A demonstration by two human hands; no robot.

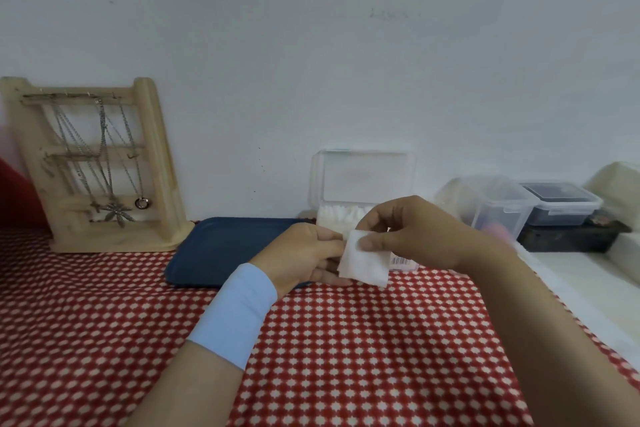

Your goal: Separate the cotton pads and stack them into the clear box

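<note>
A white square cotton pad (363,262) is held up above the red patterned cloth, in front of the clear box (362,180). My right hand (415,236) pinches the pad's top edge between thumb and fingers. My left hand (304,253), with a light blue wristband, grips the pad's left edge with curled fingers. The clear box stands against the wall with its lid raised, and white cotton pads (337,213) are packed upright inside it. The box's lower front is hidden behind my hands.
A dark blue tray (221,246) lies left of the box. A wooden jewellery stand (93,166) with necklaces stands at the far left. Clear lidded containers (498,204) and a dark box (568,236) sit at the right, on a white ledge.
</note>
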